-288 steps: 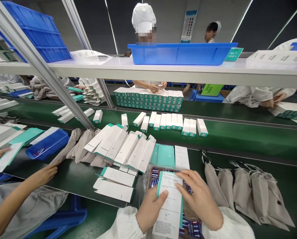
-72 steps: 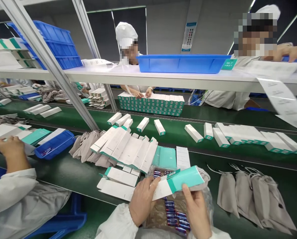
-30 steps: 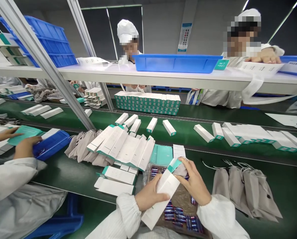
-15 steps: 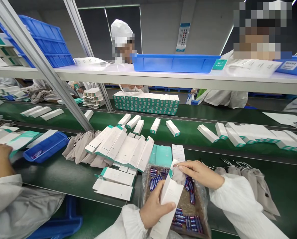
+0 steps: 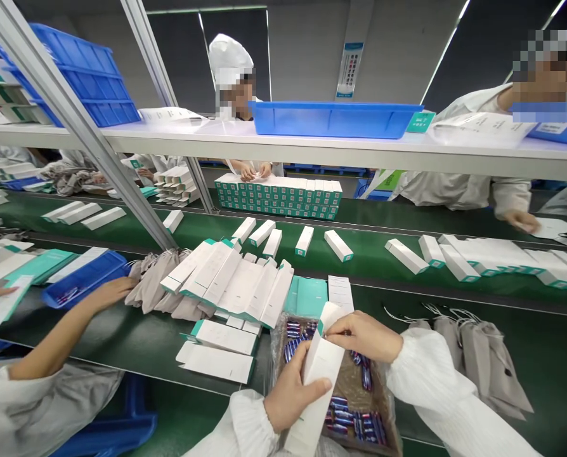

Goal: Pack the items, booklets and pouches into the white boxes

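Carton (image 5: 318,381) is leaning toward one o'clock, my left hand (image 5: 293,390) gripping it. My right hand (image 5: 366,336) is bunching at its top, pinching what I can't tell.

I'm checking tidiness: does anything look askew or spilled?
I see no spill. The white cartons on the green belt lie askew, at differing angles with irregular gaps; batteries in the lined box sit in uneven clusters.

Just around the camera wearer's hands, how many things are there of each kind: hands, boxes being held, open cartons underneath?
Hands: 2 (left hand, right hand)
Held white box: 1
Open carton with small blue cylinders: 1
Total: 4
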The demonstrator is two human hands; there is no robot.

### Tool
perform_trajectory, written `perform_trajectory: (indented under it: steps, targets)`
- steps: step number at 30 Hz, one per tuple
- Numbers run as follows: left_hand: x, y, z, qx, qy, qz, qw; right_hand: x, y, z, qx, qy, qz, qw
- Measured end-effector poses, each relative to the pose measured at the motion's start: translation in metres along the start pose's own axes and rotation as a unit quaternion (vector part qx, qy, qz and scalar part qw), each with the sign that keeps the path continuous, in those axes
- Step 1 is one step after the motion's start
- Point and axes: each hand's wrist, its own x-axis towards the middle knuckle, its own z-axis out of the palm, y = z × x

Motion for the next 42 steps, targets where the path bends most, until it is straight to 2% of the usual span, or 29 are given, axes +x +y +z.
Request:
perform_trajectory:
  steps: [2,4,7,12,14,15,16,18,19,20,22,24,27,32,36,40,42]
  targets:
    - [0.0,0.005,-0.001,0.008,0.005,0.012,1.0,-0.004,-0.004,-0.003,0.012,0.036,-0.027,0.999]
    - [0.0,0.009,-0.001,0.021,0.004,0.014,1.0,-0.01,-0.01,-0.004,-0.002,0.076,-0.021,0.997]
    - [0.0,0.01,-0.002,0.027,0.007,0.007,1.0,-0.016,-0.019,0.003,-0.047,0.059,0.002,0.997]
    - [0.003,0.011,-0.001,0.034,0.027,0.026,0.999,-0.017,-0.023,0.021,-0.06,0.036,-0.043,0.997]
    - [0.005,0.015,-0.002,0.031,0.031,0.036,0.998,-0.017,-0.013,0.025,-0.03,0.065,-0.057,0.996]
    - [0.006,0.016,-0.002,0.02,0.037,0.035,0.999,-0.017,-0.003,0.026,-0.002,0.108,-0.052,0.993]
    - [0.006,0.017,-0.003,0.002,0.047,0.028,0.999,-0.017,0.009,0.028,0.019,0.16,-0.03,0.986]
    - [0.005,0.017,-0.004,-0.047,0.07,0.006,0.996,-0.018,0.039,0.036,-0.013,0.229,0.07,0.971]
    - [0.005,0.016,-0.004,-0.072,0.077,-0.003,0.994,-0.018,0.054,0.043,-0.065,0.229,0.131,0.962]
    - [0.005,0.015,-0.005,-0.094,0.078,-0.01,0.992,-0.018,0.069,0.05,-0.132,0.197,0.186,0.954]
    - [0.004,0.014,-0.005,-0.12,0.071,-0.014,0.99,-0.016,0.092,0.069,-0.205,0.154,0.241,0.936]
    - [0.004,0.015,-0.005,-0.115,0.066,-0.008,0.991,-0.012,0.104,0.087,-0.234,0.148,0.262,0.925]
    - [0.003,0.018,-0.006,-0.079,0.061,0.011,0.995,-0.005,0.108,0.109,-0.268,0.149,0.269,0.913]
    - [0.001,0.019,-0.008,-0.019,0.076,0.021,0.997,-0.004,0.111,0.128,-0.289,0.154,0.262,0.908]
    - [-0.002,0.017,-0.011,-0.011,0.073,0.039,0.997,-0.01,0.117,0.141,-0.261,0.155,0.235,0.923]
    - [-0.005,0.014,-0.016,-0.003,0.088,0.052,0.995,-0.018,0.124,0.144,-0.071,0.171,0.18,0.966]
    - [-0.005,0.013,-0.017,0.001,0.09,0.048,0.995,-0.02,0.12,0.131,0.024,0.22,0.151,0.964]
